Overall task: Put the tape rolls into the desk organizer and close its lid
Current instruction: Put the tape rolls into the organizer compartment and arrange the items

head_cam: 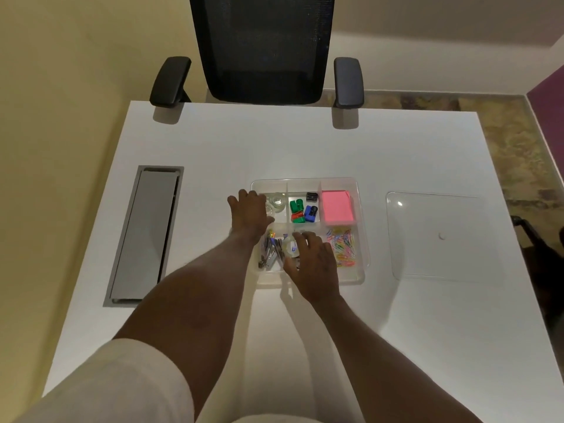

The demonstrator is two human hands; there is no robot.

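The clear desk organizer (361,227) sits in the middle of the white desk with its top uncovered. Its clear lid (436,239) lies flat on the desk to the right, apart from it. Clear tape rolls (277,200) lie in the far left compartment. My left hand (248,213) lies palm down over that compartment's left edge, fingers spread, partly covering the rolls. My right hand (314,264) reaches into the near middle compartment, fingers curled around another clear tape roll (289,248).
Other compartments hold coloured sharpeners (303,209), a pink sticky-note pad (337,207), coloured paper clips (343,245) and metal clips (270,253). A grey cable hatch (146,233) is set into the desk at left. A black office chair (262,47) stands behind the far edge.
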